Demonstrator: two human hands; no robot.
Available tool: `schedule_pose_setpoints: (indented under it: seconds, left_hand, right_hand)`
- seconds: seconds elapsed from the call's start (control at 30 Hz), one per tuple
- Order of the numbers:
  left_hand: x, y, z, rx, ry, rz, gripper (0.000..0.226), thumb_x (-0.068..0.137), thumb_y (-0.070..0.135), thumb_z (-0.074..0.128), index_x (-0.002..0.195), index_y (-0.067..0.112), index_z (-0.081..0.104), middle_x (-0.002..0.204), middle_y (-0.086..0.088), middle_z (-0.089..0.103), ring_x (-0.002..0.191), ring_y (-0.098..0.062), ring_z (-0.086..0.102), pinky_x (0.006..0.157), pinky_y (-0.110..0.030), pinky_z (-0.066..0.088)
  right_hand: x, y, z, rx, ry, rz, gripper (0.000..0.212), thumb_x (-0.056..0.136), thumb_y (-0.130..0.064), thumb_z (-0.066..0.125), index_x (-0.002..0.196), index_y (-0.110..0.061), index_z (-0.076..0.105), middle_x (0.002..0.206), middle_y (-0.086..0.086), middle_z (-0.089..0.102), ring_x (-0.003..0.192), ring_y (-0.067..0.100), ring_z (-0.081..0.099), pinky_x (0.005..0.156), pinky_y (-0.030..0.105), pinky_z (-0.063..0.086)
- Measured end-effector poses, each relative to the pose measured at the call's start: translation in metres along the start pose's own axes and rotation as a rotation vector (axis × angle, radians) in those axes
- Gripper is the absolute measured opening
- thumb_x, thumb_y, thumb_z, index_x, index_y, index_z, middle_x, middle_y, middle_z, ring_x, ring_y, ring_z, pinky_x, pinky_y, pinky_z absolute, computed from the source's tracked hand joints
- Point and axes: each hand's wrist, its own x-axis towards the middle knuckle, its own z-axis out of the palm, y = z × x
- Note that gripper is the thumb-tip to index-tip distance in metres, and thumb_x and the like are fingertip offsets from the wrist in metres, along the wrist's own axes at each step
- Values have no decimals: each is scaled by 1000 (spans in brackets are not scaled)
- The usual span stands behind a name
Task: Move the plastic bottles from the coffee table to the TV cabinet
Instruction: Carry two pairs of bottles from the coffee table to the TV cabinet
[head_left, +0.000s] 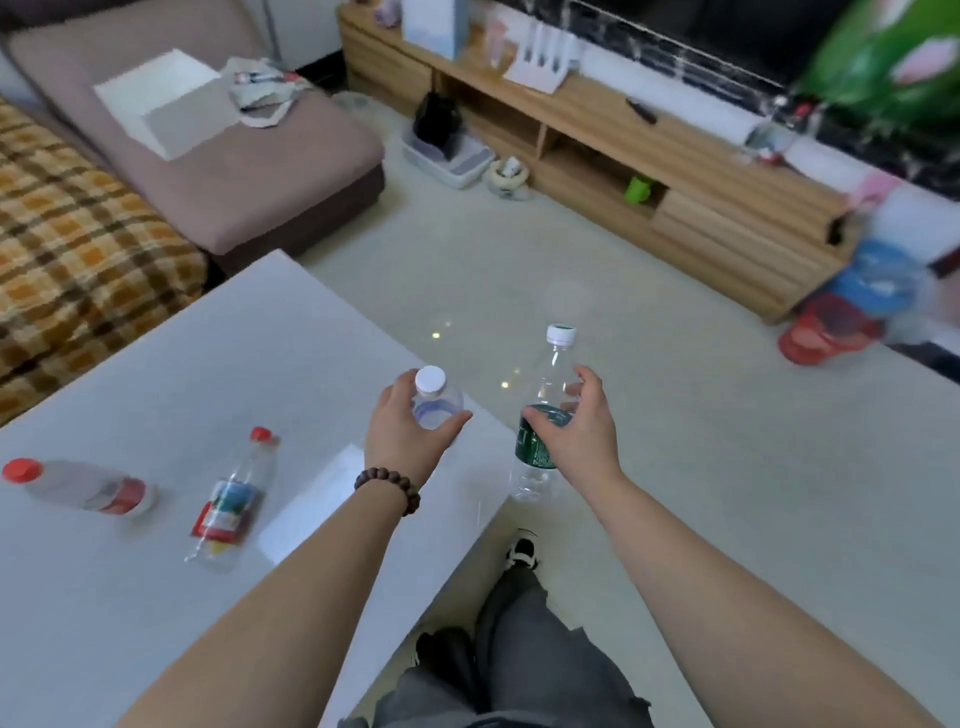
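The left hand (410, 431) wraps a short clear bottle (435, 399) at the tabletop's far right edge; whether it is lifted I cannot tell. The right hand (571, 426) clamps a green-label bottle (540, 441) just past that edge, over the floor. Two red-capped bottles (228, 499) lie flat near the coffee table (156, 374)'s left side. The TV cabinet (675, 171) stands well apart; light, smooth bottles could slip in a loose grip on the way
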Motion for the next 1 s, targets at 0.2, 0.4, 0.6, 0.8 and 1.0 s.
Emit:
schedule_pose_setpoints:
  seconds: [0.2,0.4,0.6,0.8,1.0]
  left_hand:
    - [13,53,72,42,-172,114,63,72,42,76,127,25,50,121,2,54,109,-16,53,83,-26,39]
    - [39,109,163,52,-275,164,65,70,40,78,127,23,50,121,1,54,109,-17,54,85,-26,41]
    - [86,176,247,102,-278,214,65,70,42,78,126,24,50,122,2,55,109,-17,55,86,-29,43]
    - [128,243,317,106,-260,236,65,71,42,78,127,23,50,123,1,55,111,-18,54,85,-29,43]
    - [163,286,378,146,-277,254,67,71,41,78,128,23,49,123,0,55,111,-18,54,84,-27,41]
  right_hand:
    - [20,45,-78,11,196,127,82,73,-32,77,140,-22,31,130,3,49,112,23,56,92,32,45]
    - [64,92,-144,70,311,188,80,74,-29,76,140,-20,32,128,1,49,112,20,55,89,29,44]
    - [137,130,-215,122,353,238,80,74,-29,77,140,-19,32,127,2,49,108,21,56,84,26,39]
    - [217,141,-281,148,371,215,81,75,-28,76,141,-19,31,129,2,49,112,21,55,85,25,39]
    - [295,145,-321,157,379,206,82,74,-29,77,141,-18,31,130,3,49,113,22,55,86,25,40]
